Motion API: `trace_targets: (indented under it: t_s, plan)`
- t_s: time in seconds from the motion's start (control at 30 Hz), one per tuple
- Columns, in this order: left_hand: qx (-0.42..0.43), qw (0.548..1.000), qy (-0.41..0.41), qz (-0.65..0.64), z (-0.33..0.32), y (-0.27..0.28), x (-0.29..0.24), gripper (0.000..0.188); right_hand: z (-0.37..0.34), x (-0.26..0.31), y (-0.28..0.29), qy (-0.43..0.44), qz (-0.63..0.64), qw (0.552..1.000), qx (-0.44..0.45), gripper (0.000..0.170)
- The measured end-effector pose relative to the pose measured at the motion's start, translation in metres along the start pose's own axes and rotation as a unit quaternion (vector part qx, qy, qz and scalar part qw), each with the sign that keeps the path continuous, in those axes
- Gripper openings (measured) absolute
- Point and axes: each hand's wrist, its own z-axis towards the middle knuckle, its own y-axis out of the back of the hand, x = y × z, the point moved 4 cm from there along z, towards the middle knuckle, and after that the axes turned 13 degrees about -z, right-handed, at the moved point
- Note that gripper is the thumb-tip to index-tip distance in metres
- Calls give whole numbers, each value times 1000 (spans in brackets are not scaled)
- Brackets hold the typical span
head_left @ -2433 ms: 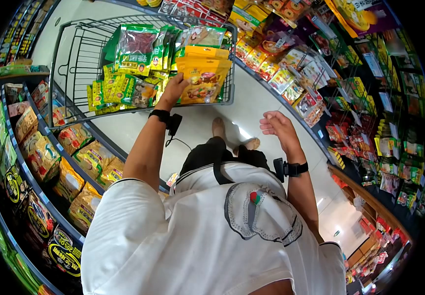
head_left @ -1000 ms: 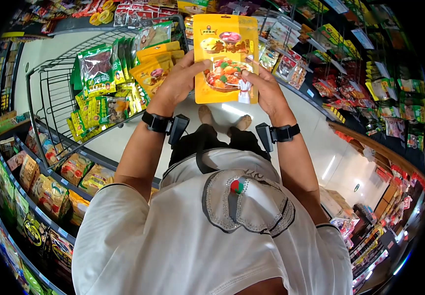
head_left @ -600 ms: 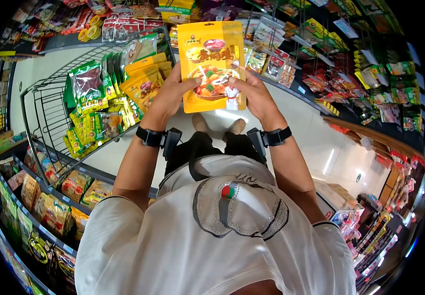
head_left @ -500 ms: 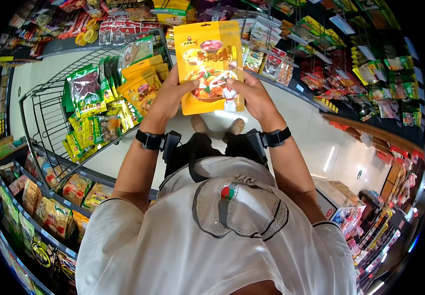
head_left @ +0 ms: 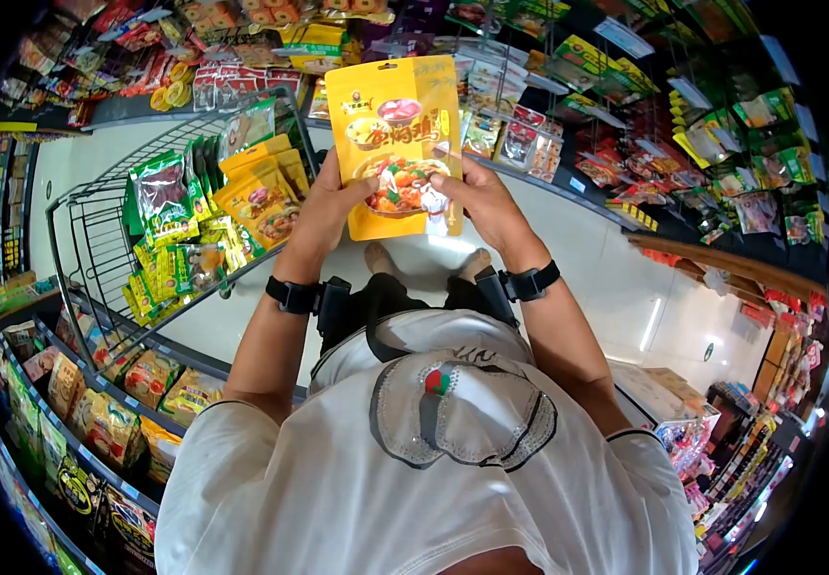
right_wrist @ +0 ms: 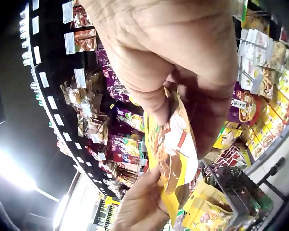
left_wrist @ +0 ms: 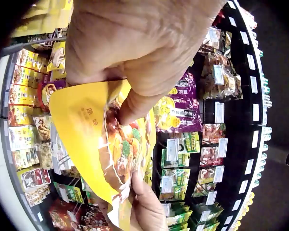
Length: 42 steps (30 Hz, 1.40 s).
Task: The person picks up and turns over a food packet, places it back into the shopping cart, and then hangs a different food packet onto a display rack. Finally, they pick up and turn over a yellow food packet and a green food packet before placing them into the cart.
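Observation:
Both hands hold up one yellow seasoning pouch (head_left: 398,125), its printed front with a bowl of stew turned toward the head camera. My left hand (head_left: 323,204) grips the left edge, thumb on the front and fingers hidden behind. On the opposite edge my right hand (head_left: 491,206) pinches it the same way. In the left wrist view the pouch (left_wrist: 86,130) shows its yellow side, with the left hand (left_wrist: 130,43) close to the camera. From the right wrist the right hand (right_wrist: 168,43) bends its thumb over the pouch (right_wrist: 190,161).
A wire shopping cart (head_left: 79,249) stands at left, bearing green packets (head_left: 161,192) and yellow pouches (head_left: 261,196). Shelves of hanging packets (head_left: 616,153) curve along the back and right. A low shelf of bagged goods (head_left: 108,422) runs along the lower left.
First the left hand was at yellow pouches in the cart and the right hand was free. Then both hands held one pouch up; since then it has shifted slightly left and down in view.

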Motion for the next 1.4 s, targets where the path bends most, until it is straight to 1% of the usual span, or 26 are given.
trace_targets:
  t_s: [0.13, 0.27, 0.5, 0.67, 0.77, 0.87, 0.97, 1.1, 1.27, 1.4]
  plan:
    - [6, 1000, 0, 16, 6, -38, 19, 58, -16, 2, 39, 1, 5, 1000, -4, 46]
    - [26, 999, 18, 12, 20, -75, 42, 57, -33, 0, 79, -15, 3, 1000, -25, 45]
    - [49, 997, 50, 44, 44, -115, 82, 56, -55, -17, 136, -23, 21, 997, -70, 47]
    - [76, 993, 74, 49, 56, -137, 103, 56, -67, -30, 164, -21, 41, 995, -91, 51]
    - [67, 991, 91, 68, 61, -143, 110, 55, -73, -34, 172, -25, 52, 992, -109, 49]
    - [83, 990, 90, 70, 63, -149, 113, 55, -77, -37, 175, -21, 59, 991, -122, 47]
    - [88, 989, 84, 83, 67, -143, 121, 54, -78, -43, 177, -26, 63, 989, -134, 47]
    - [87, 989, 97, 67, 66, -143, 123, 54, -76, -53, 176, -29, 72, 987, -142, 48]
    - [84, 988, 110, 75, 68, -136, 128, 53, -74, -59, 171, -47, 115, 981, -146, 48]
    - [65, 986, 113, 107, 73, -136, 136, 51, -72, -72, 175, -49, 147, 977, -144, 47]
